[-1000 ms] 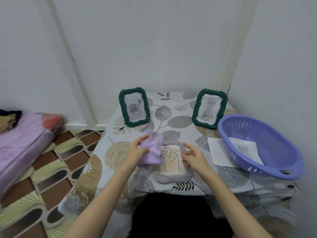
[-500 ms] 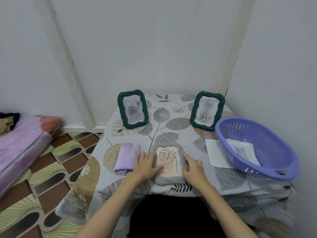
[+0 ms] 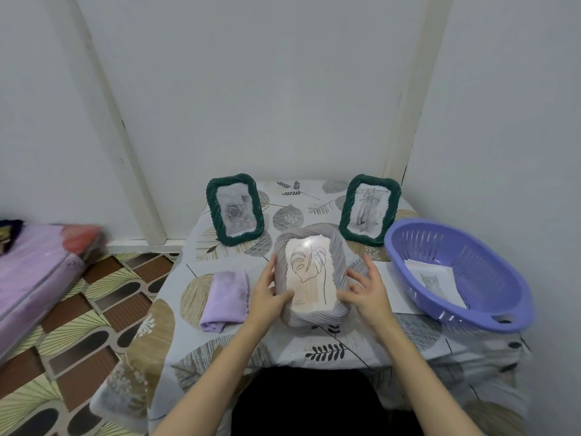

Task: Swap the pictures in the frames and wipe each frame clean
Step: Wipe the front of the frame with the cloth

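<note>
Head view: both hands (image 3: pixel 317 297) grip grey frame (image 3: pixel 311 278) between purple cloth (image 3: pixel 224 298) and basket (image 3: pixel 456 272).

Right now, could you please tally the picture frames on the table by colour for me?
Dark green woven frames, standing upright at the back: 2, one with a rose picture and one with a grey sketch.
Grey ribbed frame with a leaf drawing, held between the left hand and right hand: 1.
Total: 3 frames.
</note>
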`<state>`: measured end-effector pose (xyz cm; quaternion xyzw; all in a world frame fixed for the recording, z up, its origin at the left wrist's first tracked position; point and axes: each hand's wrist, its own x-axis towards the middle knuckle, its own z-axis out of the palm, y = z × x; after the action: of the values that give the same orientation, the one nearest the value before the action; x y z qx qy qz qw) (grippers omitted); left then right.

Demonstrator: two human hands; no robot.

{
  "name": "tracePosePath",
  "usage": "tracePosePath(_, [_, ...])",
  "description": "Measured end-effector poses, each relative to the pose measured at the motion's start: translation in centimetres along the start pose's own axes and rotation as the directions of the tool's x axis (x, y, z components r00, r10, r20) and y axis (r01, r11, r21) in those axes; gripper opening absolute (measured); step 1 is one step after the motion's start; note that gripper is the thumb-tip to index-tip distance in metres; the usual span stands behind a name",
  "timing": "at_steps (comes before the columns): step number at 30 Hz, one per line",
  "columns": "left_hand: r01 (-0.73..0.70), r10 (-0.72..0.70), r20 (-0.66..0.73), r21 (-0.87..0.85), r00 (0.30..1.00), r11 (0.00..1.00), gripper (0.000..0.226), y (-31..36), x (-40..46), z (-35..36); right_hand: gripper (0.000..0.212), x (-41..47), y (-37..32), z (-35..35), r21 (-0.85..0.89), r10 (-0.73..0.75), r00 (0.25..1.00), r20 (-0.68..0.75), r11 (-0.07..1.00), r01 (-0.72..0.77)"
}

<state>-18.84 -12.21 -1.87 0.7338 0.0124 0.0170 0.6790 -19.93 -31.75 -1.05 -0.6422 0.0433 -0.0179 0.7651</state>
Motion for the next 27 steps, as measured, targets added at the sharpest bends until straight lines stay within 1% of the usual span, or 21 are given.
tracePosePath(3, [-0.112,0.112,-0.006,0.014,0.994,0.994,0.080,1.0,0.0,0.5,0.084,1.0,-1.5,0.0,0.055,0.045,0.994,0.100,0.997,-0.051])
tracePosePath(6, [-0.242,0.242,-0.016,0.008,0.970,0.970,0.073,2.5,0.1,1.1,0.074,1.6,-3.2,0.6,-0.010,-0.042,0.984,0.172,0.999,0.044])
tracePosePath(8, [-0.293,0.293,-0.022,-0.014,0.956,0.956,0.069,3.8,0.3,1.1,0.073,2.2,-4.2,0.8,-0.026,-0.111,0.972,0.209,0.993,0.119])
tracePosePath(12, [-0.352,0.353,0.019,-0.031,0.936,0.935,0.069,5.6,1.1,0.5,0.076,3.3,-6.5,1.1,0.029,-0.185,0.958,0.217,0.983,0.183])
tracePosePath(15, [-0.358,0.360,0.045,-0.051,0.932,0.932,0.069,6.2,1.2,0.1,0.084,4.1,-7.9,1.2,0.073,-0.224,0.951,0.214,0.974,0.213])
tracePosePath(20, [-0.332,0.335,0.042,-0.070,0.941,0.941,0.068,5.7,2.1,-0.3,0.087,5.2,-8.4,1.5,0.046,-0.312,0.912,0.267,0.949,0.311])
tracePosePath(22, [-0.320,0.324,0.053,-0.073,0.945,0.945,0.068,5.4,2.8,-0.4,0.088,6.2,-8.6,1.7,0.053,-0.324,0.901,0.288,0.945,0.323])
tracePosePath(27, [-0.275,0.280,0.067,-0.080,0.958,0.958,0.071,5.1,6.2,-0.6,0.089,10.7,-8.8,2.2,-0.048,-0.304,0.897,0.321,0.941,0.335])
